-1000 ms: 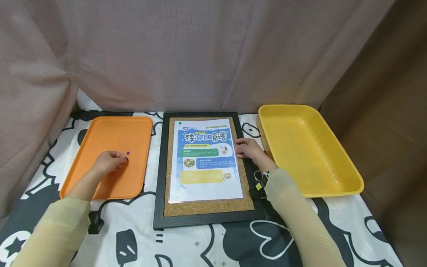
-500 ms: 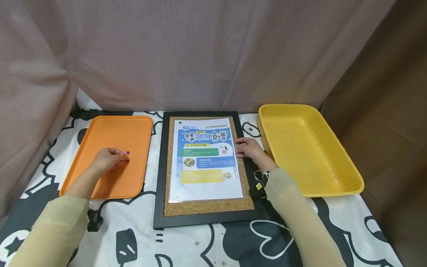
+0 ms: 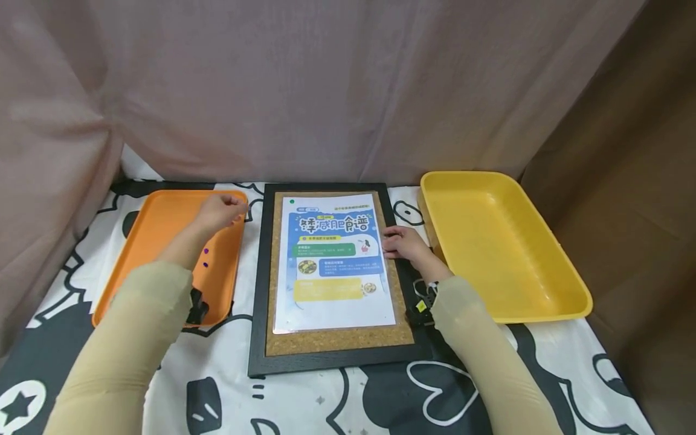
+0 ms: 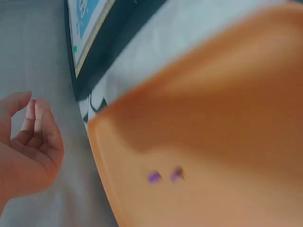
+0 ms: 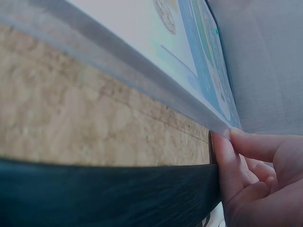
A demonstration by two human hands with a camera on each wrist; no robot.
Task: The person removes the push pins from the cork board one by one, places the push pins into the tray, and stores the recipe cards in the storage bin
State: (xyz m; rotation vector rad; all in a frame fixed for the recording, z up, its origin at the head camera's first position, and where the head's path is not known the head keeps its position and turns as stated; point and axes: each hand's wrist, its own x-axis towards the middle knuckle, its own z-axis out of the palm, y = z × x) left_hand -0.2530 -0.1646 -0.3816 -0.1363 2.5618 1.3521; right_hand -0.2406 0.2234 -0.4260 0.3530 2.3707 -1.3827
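In the middle of the head view, a printed sheet (image 3: 337,313) lies on a black-framed cork board (image 3: 342,344), a green dot (image 3: 292,202) at its upper left and a large Chinese title ending 减肥食谱 above lines too small to read. Right of centre, the right hand (image 3: 405,244) has its fingertips at the sheet's right edge, whether pinching or merely pressing I cannot tell. Upper left, the left hand (image 3: 220,211) is over the orange tray (image 3: 174,208), thumb and fingers nearly meeting, anything between them unclear, with two purple pins (image 3: 205,250) lower on the tray.
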